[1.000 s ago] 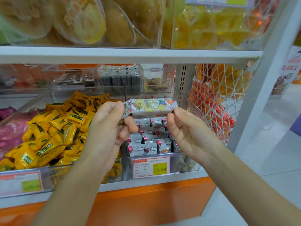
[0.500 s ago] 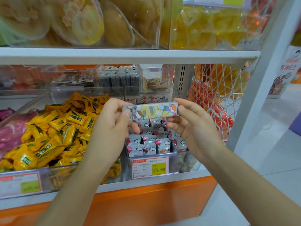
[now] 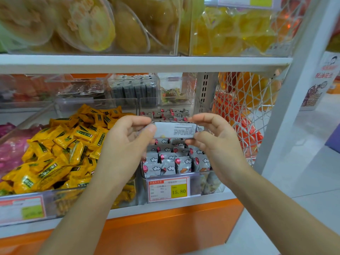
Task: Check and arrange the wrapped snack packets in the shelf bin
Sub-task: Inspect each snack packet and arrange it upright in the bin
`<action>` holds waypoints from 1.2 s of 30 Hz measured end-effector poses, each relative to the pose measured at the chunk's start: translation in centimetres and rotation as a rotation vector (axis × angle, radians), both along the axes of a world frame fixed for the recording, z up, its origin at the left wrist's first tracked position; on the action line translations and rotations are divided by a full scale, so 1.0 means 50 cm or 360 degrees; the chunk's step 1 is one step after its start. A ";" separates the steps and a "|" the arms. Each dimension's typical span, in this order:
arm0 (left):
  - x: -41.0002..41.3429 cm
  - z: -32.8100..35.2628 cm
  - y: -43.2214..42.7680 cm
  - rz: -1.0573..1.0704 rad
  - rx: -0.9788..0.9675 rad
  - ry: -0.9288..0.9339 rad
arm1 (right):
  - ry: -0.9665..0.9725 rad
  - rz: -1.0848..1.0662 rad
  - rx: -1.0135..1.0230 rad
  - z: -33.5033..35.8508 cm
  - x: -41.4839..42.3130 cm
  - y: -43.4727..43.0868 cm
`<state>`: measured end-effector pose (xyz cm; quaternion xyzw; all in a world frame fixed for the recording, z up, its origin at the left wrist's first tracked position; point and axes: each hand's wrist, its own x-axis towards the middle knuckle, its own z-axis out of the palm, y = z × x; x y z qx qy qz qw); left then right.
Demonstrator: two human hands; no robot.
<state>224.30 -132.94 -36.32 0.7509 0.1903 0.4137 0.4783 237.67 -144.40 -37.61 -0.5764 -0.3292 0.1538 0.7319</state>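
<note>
I've flipped the packet (image 3: pixel 174 130) print-side up, both hands (image 3: pixel 128 142) (image 3: pixel 217 140) pinching its ends over the bin (image 3: pixel 207 173); checking now.

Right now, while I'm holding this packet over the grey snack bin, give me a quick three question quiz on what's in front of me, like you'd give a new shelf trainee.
1. True or false: the left hand and the right hand each pinch one end of the same packet.
2. Which face of that packet is toward the camera? A) the cartoon front B) the plain silver back with small print C) a torn-open end
3. Fill in: the price tag on the front of the bin below the hands reads ___.
Key: 1 true; 2 B; 3 15.80.
</note>
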 end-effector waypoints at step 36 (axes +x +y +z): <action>0.005 -0.007 -0.006 0.0082 0.0177 0.0199 | -0.0202 -0.0286 -0.0086 -0.002 -0.018 0.006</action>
